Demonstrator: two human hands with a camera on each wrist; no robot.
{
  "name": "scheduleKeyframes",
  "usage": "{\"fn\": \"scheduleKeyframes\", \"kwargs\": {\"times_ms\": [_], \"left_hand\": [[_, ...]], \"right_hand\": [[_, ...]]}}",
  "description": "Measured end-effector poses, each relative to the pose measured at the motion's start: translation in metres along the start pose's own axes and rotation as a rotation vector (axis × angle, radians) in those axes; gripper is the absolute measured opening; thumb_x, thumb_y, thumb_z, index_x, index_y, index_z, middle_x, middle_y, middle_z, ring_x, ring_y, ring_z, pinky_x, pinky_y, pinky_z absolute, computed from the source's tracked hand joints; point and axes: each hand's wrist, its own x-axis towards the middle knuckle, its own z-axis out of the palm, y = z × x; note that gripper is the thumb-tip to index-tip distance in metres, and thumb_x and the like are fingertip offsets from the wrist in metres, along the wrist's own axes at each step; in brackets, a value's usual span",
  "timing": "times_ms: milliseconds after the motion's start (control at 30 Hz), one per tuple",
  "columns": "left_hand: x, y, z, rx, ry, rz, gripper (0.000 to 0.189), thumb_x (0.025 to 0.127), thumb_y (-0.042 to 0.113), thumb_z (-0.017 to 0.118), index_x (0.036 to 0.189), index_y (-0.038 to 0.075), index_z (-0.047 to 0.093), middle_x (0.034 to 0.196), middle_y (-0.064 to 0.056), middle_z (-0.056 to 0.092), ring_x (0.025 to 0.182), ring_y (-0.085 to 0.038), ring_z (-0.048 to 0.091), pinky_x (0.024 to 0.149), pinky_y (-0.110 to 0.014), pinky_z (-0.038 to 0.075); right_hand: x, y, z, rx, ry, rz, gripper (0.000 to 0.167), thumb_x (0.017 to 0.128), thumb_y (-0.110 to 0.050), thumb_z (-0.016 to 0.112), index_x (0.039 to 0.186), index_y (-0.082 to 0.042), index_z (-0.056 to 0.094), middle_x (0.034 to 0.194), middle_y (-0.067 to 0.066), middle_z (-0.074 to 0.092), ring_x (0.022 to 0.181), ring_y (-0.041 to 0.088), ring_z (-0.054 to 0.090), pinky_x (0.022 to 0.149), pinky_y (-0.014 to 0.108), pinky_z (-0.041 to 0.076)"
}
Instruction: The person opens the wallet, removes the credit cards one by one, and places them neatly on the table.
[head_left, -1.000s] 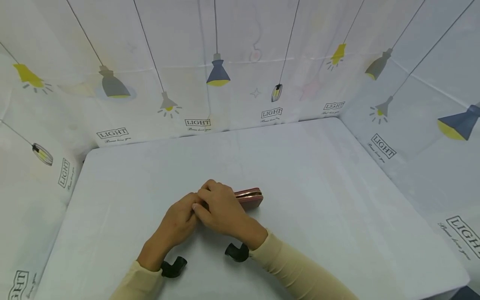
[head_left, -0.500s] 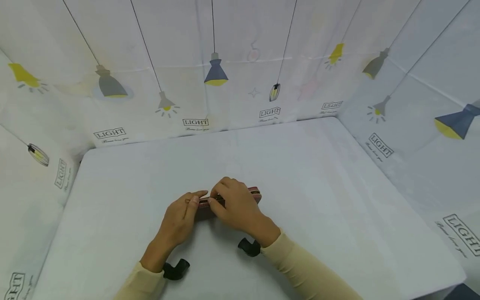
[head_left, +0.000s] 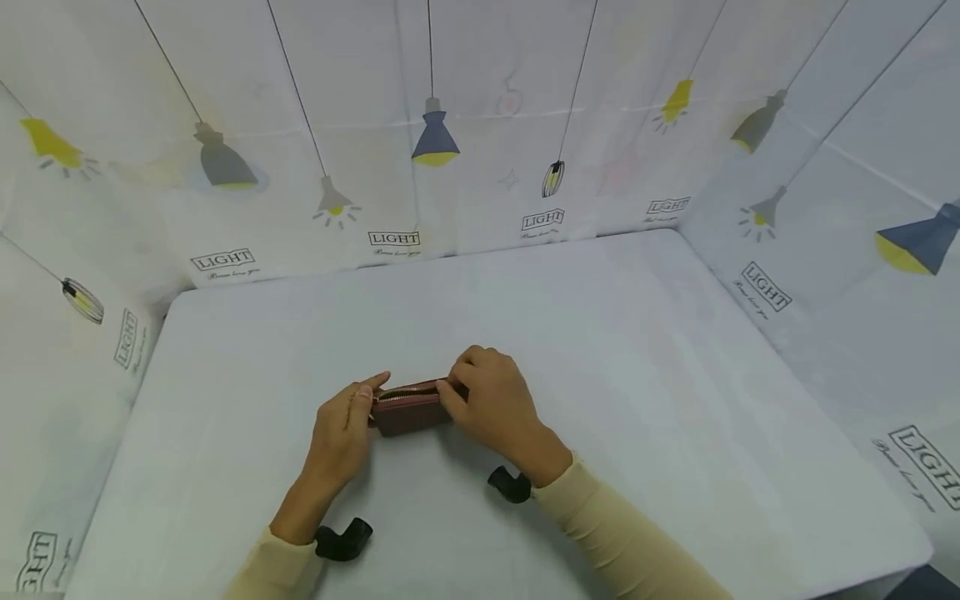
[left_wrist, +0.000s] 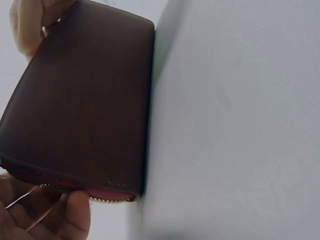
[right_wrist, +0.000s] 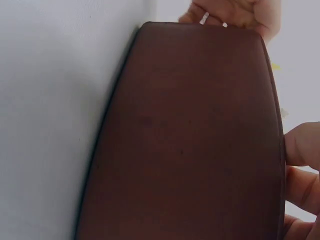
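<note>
A reddish-brown zip-around wallet [head_left: 414, 417] stands on its long edge on the white table, its gold zipper [head_left: 405, 392] facing up. Between the hands the two rows of teeth are apart, leaving a narrow dark gap. At the wallet's left end my left hand [head_left: 339, 432] holds it between thumb and fingers. My right hand [head_left: 497, 407] pinches the top edge towards the right end and covers that part of the zipper. In the left wrist view, zipper teeth [left_wrist: 107, 200] curve round the near end beside my fingertips [left_wrist: 77, 212]. Its plain leather side [right_wrist: 185, 135] fills the right wrist view.
The white-covered table [head_left: 600, 350] spreads around the wallet. Fabric walls [head_left: 480, 67] printed with lamps border its back and sides. Black curved wrist pieces [head_left: 345, 540] stick out by both cuffs.
My right hand has moved right along the wallet's top, uncovering the parted zipper. My left hand has shifted slightly left, and the wallet has slid left with it.
</note>
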Motion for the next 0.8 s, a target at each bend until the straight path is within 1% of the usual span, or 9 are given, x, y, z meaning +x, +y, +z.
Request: {"fn": "scheduleKeyframes", "kwargs": {"times_ms": [100,167,267,333,400,500,567,700,800], "left_hand": [[-0.001,-0.002,-0.002,-0.012,-0.004,-0.035,0.046,0.115,0.022,0.031,0.137,0.006,0.069,0.096,-0.008,0.072,0.082,-0.021,0.062,0.075,-0.034,0.049],[-0.002,-0.004,-0.002,-0.034,-0.019,-0.055,0.046,0.115,0.023,0.031,0.137,0.005,0.068,0.096,-0.008,0.071,0.078,-0.020,0.062,0.073,-0.031,0.051],[-0.002,-0.006,-0.003,-0.049,-0.040,-0.090,0.047,0.116,0.024,0.030,0.137,0.004,0.068,0.116,-0.011,0.074,0.091,-0.023,0.068,0.079,-0.036,0.056],[-0.002,-0.007,-0.003,-0.039,-0.047,-0.122,0.048,0.115,0.025,0.030,0.136,0.002,0.067,0.123,-0.014,0.073,0.102,-0.027,0.069,0.085,-0.042,0.055],[-0.004,-0.008,-0.004,-0.014,-0.054,-0.163,0.048,0.115,0.025,0.030,0.134,0.000,0.067,0.127,-0.017,0.071,0.114,-0.032,0.068,0.094,-0.048,0.053],[-0.005,-0.011,-0.003,0.044,-0.064,-0.205,0.048,0.115,0.026,0.032,0.126,-0.004,0.067,0.127,-0.021,0.069,0.121,-0.039,0.063,0.100,-0.055,0.048],[-0.005,-0.013,-0.002,0.093,-0.067,-0.204,0.047,0.114,0.025,0.033,0.122,-0.004,0.068,0.128,-0.021,0.068,0.123,-0.043,0.059,0.103,-0.060,0.043],[-0.007,-0.017,-0.001,0.204,-0.073,-0.147,0.045,0.113,0.023,0.036,0.122,-0.003,0.072,0.136,-0.023,0.063,0.130,-0.050,0.050,0.103,-0.070,0.032],[-0.009,-0.019,-0.001,0.279,-0.110,-0.122,0.043,0.112,0.021,0.038,0.132,-0.002,0.069,0.147,-0.027,0.054,0.140,-0.054,0.041,0.107,-0.077,0.022]], "right_hand": [[-0.002,0.005,-0.004,-0.020,0.012,0.017,0.021,0.088,-0.018,0.080,0.069,-0.013,0.073,0.084,0.005,0.070,0.071,0.025,0.067,0.072,0.042,0.056],[-0.003,0.008,-0.008,-0.021,0.004,0.046,0.020,0.088,-0.018,0.080,0.070,-0.013,0.075,0.085,0.006,0.071,0.073,0.026,0.067,0.072,0.043,0.056],[-0.005,0.011,-0.014,-0.003,-0.037,0.114,0.016,0.089,-0.018,0.079,0.075,-0.012,0.079,0.090,0.007,0.072,0.078,0.029,0.068,0.073,0.045,0.055],[-0.005,0.012,-0.019,0.007,-0.076,0.159,0.013,0.090,-0.019,0.078,0.081,-0.011,0.081,0.096,0.009,0.073,0.084,0.031,0.068,0.075,0.047,0.056],[-0.006,0.013,-0.024,0.011,-0.115,0.195,0.011,0.091,-0.019,0.077,0.087,-0.010,0.083,0.102,0.011,0.074,0.090,0.034,0.068,0.077,0.050,0.056],[-0.006,0.013,-0.031,0.019,-0.162,0.235,0.012,0.092,-0.018,0.075,0.093,-0.010,0.084,0.111,0.016,0.073,0.098,0.039,0.068,0.081,0.055,0.057],[-0.006,0.013,-0.035,0.032,-0.190,0.260,0.013,0.093,-0.017,0.073,0.095,-0.011,0.084,0.117,0.018,0.072,0.103,0.041,0.068,0.083,0.057,0.056],[-0.007,0.013,-0.039,0.057,-0.237,0.298,0.015,0.094,-0.019,0.073,0.101,-0.012,0.083,0.126,0.020,0.069,0.111,0.044,0.066,0.089,0.061,0.054],[-0.009,0.014,-0.039,0.053,-0.268,0.313,0.019,0.094,-0.021,0.073,0.108,-0.012,0.082,0.133,0.020,0.066,0.116,0.044,0.064,0.092,0.061,0.054]]}}
